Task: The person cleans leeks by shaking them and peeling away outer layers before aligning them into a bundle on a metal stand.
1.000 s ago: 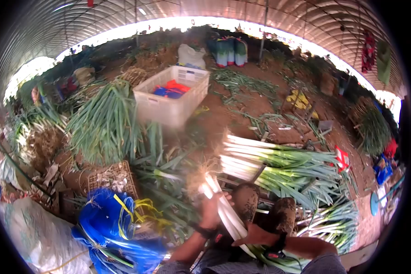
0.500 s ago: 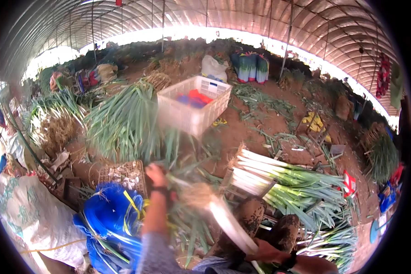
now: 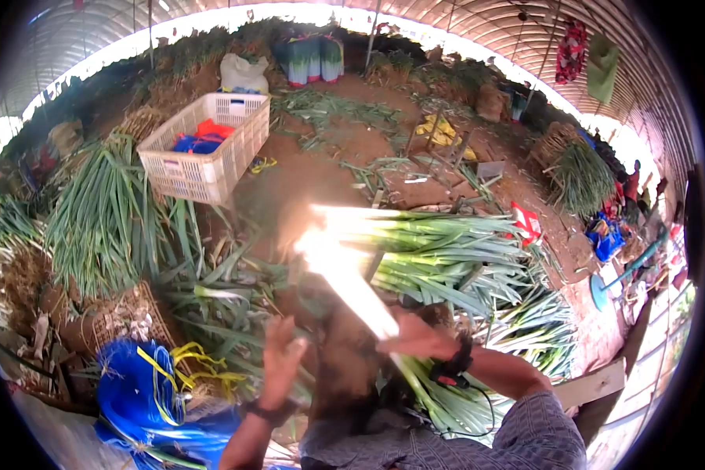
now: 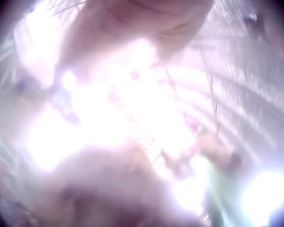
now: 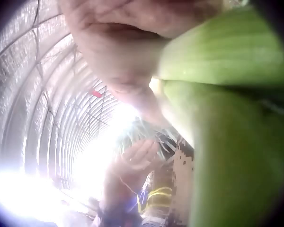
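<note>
My right hand (image 3: 420, 337) grips several long leeks (image 3: 359, 299) in the head view, their white ends glaring in bright light and pointing up and left. In the right wrist view the fingers of the right hand (image 5: 128, 52) curl round thick green stalks (image 5: 232, 123). Away to the left of the bundle, my left hand (image 3: 282, 360) is raised with its fingers apart, holding nothing. A blurred palm (image 4: 137, 28) fills the top of the left wrist view. A pile of leeks (image 3: 446, 243) lies just beyond the right hand.
A pale crate (image 3: 204, 168) with red and blue things stands at the upper left, beside a heap of green leaves (image 3: 106, 211). Blue netting (image 3: 137, 392) with yellow ties lies at the lower left. A wicker basket (image 3: 133, 317) is behind it.
The left hand has come back from beside the basket towards my lap. The right hand has stayed on the leeks, whose white ends have swung up near the pile. The head view has shifted.
</note>
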`<action>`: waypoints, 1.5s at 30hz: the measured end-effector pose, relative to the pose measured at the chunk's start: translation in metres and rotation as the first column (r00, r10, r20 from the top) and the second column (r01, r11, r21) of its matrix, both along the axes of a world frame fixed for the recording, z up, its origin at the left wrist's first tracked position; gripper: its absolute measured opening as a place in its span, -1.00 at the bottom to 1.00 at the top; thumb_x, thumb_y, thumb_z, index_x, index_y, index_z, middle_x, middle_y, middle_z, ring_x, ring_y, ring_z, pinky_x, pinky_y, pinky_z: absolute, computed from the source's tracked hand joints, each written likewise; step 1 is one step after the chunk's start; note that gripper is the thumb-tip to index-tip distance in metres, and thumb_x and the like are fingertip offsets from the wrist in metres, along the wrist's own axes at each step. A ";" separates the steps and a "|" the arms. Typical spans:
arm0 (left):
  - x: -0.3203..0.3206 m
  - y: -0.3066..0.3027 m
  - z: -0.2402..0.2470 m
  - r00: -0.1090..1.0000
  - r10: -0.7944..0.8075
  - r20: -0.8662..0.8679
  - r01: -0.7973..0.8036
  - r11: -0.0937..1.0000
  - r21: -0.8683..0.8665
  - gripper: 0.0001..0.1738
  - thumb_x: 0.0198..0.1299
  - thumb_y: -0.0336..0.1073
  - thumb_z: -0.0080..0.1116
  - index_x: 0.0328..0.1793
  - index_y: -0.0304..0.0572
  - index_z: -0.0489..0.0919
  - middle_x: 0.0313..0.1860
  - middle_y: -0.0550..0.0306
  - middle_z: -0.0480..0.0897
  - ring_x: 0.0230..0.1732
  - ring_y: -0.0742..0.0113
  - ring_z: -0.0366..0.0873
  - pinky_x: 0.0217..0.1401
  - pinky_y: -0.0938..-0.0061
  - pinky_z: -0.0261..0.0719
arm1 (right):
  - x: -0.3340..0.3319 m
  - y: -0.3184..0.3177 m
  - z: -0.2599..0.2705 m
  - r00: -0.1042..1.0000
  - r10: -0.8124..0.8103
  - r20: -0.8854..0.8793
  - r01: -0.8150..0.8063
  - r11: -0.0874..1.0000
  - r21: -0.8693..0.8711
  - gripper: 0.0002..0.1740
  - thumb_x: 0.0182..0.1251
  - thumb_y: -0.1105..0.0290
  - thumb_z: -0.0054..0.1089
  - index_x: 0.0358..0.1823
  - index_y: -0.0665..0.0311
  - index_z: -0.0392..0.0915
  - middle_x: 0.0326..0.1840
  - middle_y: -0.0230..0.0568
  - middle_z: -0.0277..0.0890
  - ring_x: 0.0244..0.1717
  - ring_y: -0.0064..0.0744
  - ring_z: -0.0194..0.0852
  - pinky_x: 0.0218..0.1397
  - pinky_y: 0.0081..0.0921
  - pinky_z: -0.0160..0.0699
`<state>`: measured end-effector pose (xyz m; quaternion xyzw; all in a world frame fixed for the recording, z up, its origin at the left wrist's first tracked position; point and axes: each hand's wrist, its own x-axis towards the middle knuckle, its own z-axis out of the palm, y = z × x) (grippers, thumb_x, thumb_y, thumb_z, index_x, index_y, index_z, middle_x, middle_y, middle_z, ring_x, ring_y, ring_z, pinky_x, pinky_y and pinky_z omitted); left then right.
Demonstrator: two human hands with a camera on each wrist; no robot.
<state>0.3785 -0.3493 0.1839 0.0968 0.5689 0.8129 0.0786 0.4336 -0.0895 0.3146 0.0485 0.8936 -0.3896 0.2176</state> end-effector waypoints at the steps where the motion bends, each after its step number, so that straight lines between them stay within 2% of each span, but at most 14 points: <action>1: -0.012 0.017 -0.002 0.997 0.070 -0.017 -0.070 0.998 -0.008 -0.36 0.41 -0.42 0.14 0.56 -0.22 0.21 0.50 -0.08 0.33 0.46 0.25 0.32 0.47 0.32 0.39 | 0.000 -0.005 -0.004 0.997 0.060 -0.054 -0.061 0.998 -0.020 0.08 0.23 0.18 0.26 0.65 0.20 -0.23 0.23 0.22 0.47 0.13 0.13 0.55 0.14 -0.03 0.71; 3: -0.041 0.055 -0.005 0.995 0.025 0.091 -0.008 0.983 -0.185 -0.42 0.44 -0.07 0.06 0.37 -0.42 0.38 0.16 -0.21 0.59 0.21 0.05 0.56 0.33 0.23 0.53 | 0.006 -0.012 -0.037 0.965 0.186 -0.187 -0.200 0.978 -0.060 0.15 0.24 0.12 0.30 0.67 0.12 -0.34 0.19 0.25 0.52 0.08 0.18 0.60 0.09 -0.01 0.72; 4: -0.046 0.077 0.046 0.919 -0.222 0.326 0.052 0.888 0.458 -0.39 0.44 0.04 -0.08 0.22 -0.49 0.44 -0.06 -0.16 0.62 0.00 0.04 0.61 0.15 0.17 0.62 | 0.010 -0.025 -0.046 0.985 0.118 -0.127 -0.119 0.993 0.002 0.17 0.21 0.08 0.34 0.66 0.16 -0.31 0.17 0.29 0.52 0.05 0.22 0.61 0.10 0.00 0.68; 5: -0.047 0.079 0.065 0.908 -0.193 0.372 0.010 0.897 0.441 -0.39 0.33 0.05 -0.04 0.08 -0.50 0.47 -0.22 -0.09 0.60 -0.16 0.03 0.59 0.00 0.13 0.64 | 0.010 -0.036 -0.052 0.996 0.039 -0.077 -0.034 0.997 0.063 0.20 0.19 0.03 0.38 0.65 0.19 -0.29 0.14 0.32 0.53 0.02 0.25 0.63 0.12 0.00 0.64; 17: -0.082 0.132 0.072 0.836 -0.425 0.347 0.148 0.783 0.604 -0.55 0.34 -0.07 0.12 0.11 -0.34 0.46 -0.15 -0.06 0.61 -0.09 0.09 0.65 0.10 0.11 0.67 | 0.009 0.007 -0.026 0.989 -0.120 -0.088 0.126 0.990 0.066 0.00 0.06 -0.07 0.49 0.38 0.40 0.22 0.03 0.19 0.60 0.02 0.08 0.64 0.13 -0.10 0.62; 21: -0.132 0.137 0.046 0.892 -0.449 -0.055 0.443 0.892 -0.090 -0.52 0.48 -0.05 0.02 0.22 -0.36 0.54 0.05 -0.04 0.68 0.12 0.19 0.60 0.23 0.31 0.54 | -0.010 0.059 -0.005 0.973 -0.232 -0.005 0.232 0.972 0.037 -0.15 -0.02 0.11 0.52 0.26 0.37 0.34 0.03 0.11 0.54 0.04 -0.06 0.54 0.20 -0.18 0.55; 24: -0.189 0.150 0.001 0.732 -0.676 -0.090 0.655 0.734 -0.180 -0.46 0.39 0.04 0.17 0.26 -0.25 0.56 0.22 -0.02 0.63 0.26 0.11 0.54 0.38 0.24 0.44 | -0.024 0.135 0.013 0.974 -0.227 -0.007 0.215 0.911 0.352 -0.21 -0.02 0.23 0.51 0.25 0.34 0.35 0.08 0.11 0.53 0.09 -0.05 0.54 0.21 -0.18 0.56; 27: -0.222 0.183 -0.071 0.756 -0.498 -0.426 0.108 0.736 -0.669 -0.47 0.37 0.05 0.17 0.22 -0.24 0.56 0.15 -0.13 0.62 0.26 -0.04 0.52 0.43 0.17 0.36 | -0.059 0.185 0.066 0.971 -0.210 -0.111 0.235 0.780 0.579 -0.29 -0.05 0.35 0.50 0.16 0.35 0.35 -0.02 0.18 0.60 -0.02 0.12 0.65 0.07 -0.11 0.65; 31: -0.264 0.208 -0.115 0.520 -0.544 -0.659 -0.424 0.506 -0.751 -0.42 0.33 -0.02 0.16 0.30 -0.30 0.45 0.24 -0.18 0.52 0.35 -0.13 0.40 0.42 -0.08 0.29 | -0.122 0.273 0.081 0.983 0.084 -0.160 0.099 0.491 0.865 -0.33 -0.06 0.45 0.47 0.11 0.37 0.33 -0.14 0.19 0.62 -0.15 0.24 0.66 -0.05 -0.02 0.65; 34: -0.278 0.204 -0.143 0.525 -0.647 -0.553 -0.361 0.419 -0.833 -0.41 0.31 -0.10 0.15 0.32 -0.37 0.41 0.30 -0.17 0.46 0.30 -0.10 0.39 0.47 -0.09 0.19 | -0.189 0.311 0.068 0.922 0.321 -0.218 0.120 0.299 0.947 -0.44 -0.10 0.56 0.40 0.00 0.37 0.38 -0.25 0.15 0.58 -0.25 0.27 0.61 -0.26 0.00 0.58; 37: -0.273 0.199 -0.150 0.594 -0.642 -0.485 -0.257 0.420 -0.870 -0.49 0.27 -0.22 0.12 0.29 -0.32 0.43 0.25 -0.15 0.46 0.24 -0.09 0.39 0.45 -0.03 0.22 | -0.247 0.318 0.014 0.756 0.569 -0.324 0.066 0.425 0.903 -0.42 -0.12 0.58 0.38 0.01 0.38 0.38 -0.31 0.11 0.56 -0.30 0.26 0.59 -0.33 0.01 0.54; 39: -0.270 0.192 -0.148 0.567 -0.611 -0.553 -0.268 0.497 -0.825 -0.50 0.25 -0.25 0.12 0.28 -0.30 0.44 0.20 -0.14 0.46 0.22 -0.08 0.39 0.44 -0.01 0.22 | -0.270 0.298 -0.059 0.819 0.472 -0.327 -0.073 0.651 0.756 -0.45 -0.09 0.52 0.35 0.02 0.37 0.39 -0.33 0.12 0.55 -0.30 0.26 0.58 -0.33 0.03 0.52; 42: -0.274 0.192 -0.141 0.577 -0.595 -0.559 -0.232 0.538 -0.811 -0.50 0.24 -0.26 0.13 0.28 -0.31 0.43 0.17 -0.13 0.45 0.24 -0.10 0.34 0.45 0.01 0.19 | -0.293 0.279 -0.223 0.852 0.517 -0.079 -0.351 0.676 0.648 -0.48 0.15 0.29 0.24 0.11 0.37 0.38 -0.20 0.13 0.60 -0.18 0.19 0.61 -0.11 0.04 0.57; 45: -0.276 0.187 -0.142 0.583 -0.606 -0.542 -0.162 0.566 -0.808 -0.50 0.24 -0.30 0.12 0.29 -0.34 0.41 0.21 -0.16 0.40 0.25 -0.11 0.32 0.44 -0.01 0.19 | -0.308 0.233 -0.207 0.899 0.435 0.040 -0.385 0.747 0.542 -0.31 0.20 -0.06 0.29 0.12 0.36 0.38 -0.20 0.15 0.58 -0.18 0.19 0.60 -0.09 0.01 0.58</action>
